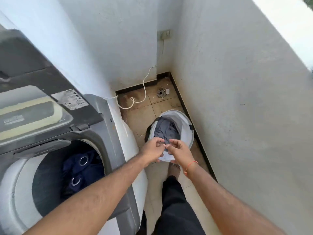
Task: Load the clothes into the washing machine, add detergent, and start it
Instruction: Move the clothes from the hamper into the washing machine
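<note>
Over the round white fabric laundry basket (pixel 187 123), left hand (pixel 153 150) and right hand (pixel 179 150) hover half-curled, pinching nothing; grey crumpled garment (pixel 166 130) inside.

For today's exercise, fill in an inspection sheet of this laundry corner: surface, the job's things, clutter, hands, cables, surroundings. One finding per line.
Surface: tiled floor, stained and gritty near the corner.
Job's things: washing machine with lid up, dark cloth with metal rings in the drum; laundry basket on the floor, grey clothes inside.
Clutter: small white object beside the floor drain.
Hands: left hand and right hand over the basket's near rim, fingers curled; whether they grip cloth is unclear.
Cables: white cord looping across the floor; wire hanging from the wall socket.
Surroundings: white walls, narrow corner.
</note>
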